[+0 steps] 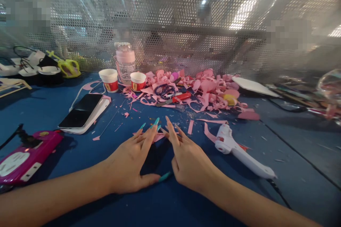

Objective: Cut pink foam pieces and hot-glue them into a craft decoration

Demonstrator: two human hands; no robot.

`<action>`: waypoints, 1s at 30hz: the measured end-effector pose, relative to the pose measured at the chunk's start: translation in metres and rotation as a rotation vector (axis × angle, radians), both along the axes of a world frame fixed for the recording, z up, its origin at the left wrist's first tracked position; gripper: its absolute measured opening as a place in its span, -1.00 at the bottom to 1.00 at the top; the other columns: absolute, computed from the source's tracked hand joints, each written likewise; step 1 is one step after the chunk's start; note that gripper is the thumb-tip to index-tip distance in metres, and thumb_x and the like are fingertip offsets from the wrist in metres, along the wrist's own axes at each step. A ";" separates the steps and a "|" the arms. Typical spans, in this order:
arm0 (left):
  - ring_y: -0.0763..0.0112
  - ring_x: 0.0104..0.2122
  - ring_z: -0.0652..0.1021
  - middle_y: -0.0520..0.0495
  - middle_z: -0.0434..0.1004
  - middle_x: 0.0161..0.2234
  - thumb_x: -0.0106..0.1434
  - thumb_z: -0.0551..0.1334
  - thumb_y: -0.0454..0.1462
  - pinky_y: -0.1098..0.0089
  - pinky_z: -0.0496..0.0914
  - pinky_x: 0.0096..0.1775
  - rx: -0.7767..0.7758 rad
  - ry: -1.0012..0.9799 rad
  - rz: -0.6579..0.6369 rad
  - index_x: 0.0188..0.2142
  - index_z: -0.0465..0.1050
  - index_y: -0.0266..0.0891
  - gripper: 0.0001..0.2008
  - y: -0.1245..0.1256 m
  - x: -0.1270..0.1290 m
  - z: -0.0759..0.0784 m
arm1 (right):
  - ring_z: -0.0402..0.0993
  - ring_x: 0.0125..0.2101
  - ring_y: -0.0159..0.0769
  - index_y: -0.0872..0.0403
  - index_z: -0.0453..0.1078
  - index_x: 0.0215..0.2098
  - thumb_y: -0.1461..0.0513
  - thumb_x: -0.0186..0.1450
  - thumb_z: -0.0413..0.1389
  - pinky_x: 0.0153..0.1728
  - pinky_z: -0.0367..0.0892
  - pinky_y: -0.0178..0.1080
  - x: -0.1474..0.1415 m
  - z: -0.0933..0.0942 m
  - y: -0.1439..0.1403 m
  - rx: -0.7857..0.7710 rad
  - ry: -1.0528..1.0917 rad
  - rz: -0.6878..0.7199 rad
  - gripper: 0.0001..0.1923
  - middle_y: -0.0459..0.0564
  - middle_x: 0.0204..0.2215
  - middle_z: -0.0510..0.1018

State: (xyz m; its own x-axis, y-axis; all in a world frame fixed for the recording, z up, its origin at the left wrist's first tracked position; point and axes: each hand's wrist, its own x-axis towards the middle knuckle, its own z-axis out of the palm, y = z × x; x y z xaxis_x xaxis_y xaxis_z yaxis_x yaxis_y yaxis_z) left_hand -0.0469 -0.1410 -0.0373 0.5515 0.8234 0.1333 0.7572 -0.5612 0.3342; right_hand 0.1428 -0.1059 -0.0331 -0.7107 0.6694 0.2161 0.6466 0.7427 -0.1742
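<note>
My left hand (130,163), with long teal nails, rests low over the blue table with its fingers stretched forward and its thumb out to the side. My right hand (190,161) is beside it, fingers extended and angled toward the left one. A small pink piece (159,137) lies at the fingertips of both hands, partly hidden by them; I cannot tell whether they press on it. To the right of my right hand lies a white hot glue gun (247,158). Ahead of the fingers is a red-handled knife (182,97) beside dark-handled scissors (165,91).
Pink scraps (210,87) are heaped along a perforated metal screen (170,17). Paper cups (108,79) and a pink-lidded bottle (125,62) stand back left. A phone (81,110) lies on a white object; a magenta power strip (32,154) is at left.
</note>
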 end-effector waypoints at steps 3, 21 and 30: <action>0.10 0.17 0.07 -0.27 -0.01 0.20 0.05 0.17 -0.06 -0.01 0.01 0.11 -0.002 -0.031 -0.042 0.20 -0.62 -0.24 0.01 0.001 0.000 -0.001 | 0.24 0.04 -0.16 0.33 -0.60 0.21 0.41 -0.07 -0.12 0.03 0.18 -0.01 -0.001 0.001 0.000 0.015 -0.016 -0.007 -0.02 0.23 -0.03 0.39; 0.09 0.16 0.09 -0.33 0.08 0.16 0.10 0.14 -0.06 0.01 0.06 0.09 0.031 -0.046 -0.001 0.16 -0.73 -0.30 0.02 -0.001 0.001 -0.002 | 0.17 0.08 -0.22 0.41 -0.60 0.20 0.42 -0.05 -0.12 0.13 0.03 -0.04 0.001 -0.002 -0.001 0.016 -0.005 0.017 -0.05 0.22 0.02 0.35; 0.06 0.16 0.10 -0.35 0.01 0.18 0.03 0.18 -0.02 0.03 0.08 0.09 -0.009 -0.009 -0.011 0.18 -0.69 -0.30 0.08 0.002 -0.001 -0.003 | 0.16 0.09 -0.18 0.33 -0.62 0.21 0.42 -0.03 -0.12 0.06 0.16 -0.01 0.004 -0.004 -0.002 0.052 0.041 -0.071 -0.04 0.18 0.01 0.36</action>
State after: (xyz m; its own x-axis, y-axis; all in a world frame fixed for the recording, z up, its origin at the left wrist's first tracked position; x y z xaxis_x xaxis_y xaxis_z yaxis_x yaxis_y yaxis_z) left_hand -0.0477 -0.1392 -0.0401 0.5593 0.8185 0.1309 0.7481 -0.5665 0.3457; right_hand 0.1470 -0.1074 -0.0371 -0.6516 0.7052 0.2795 0.6912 0.7038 -0.1641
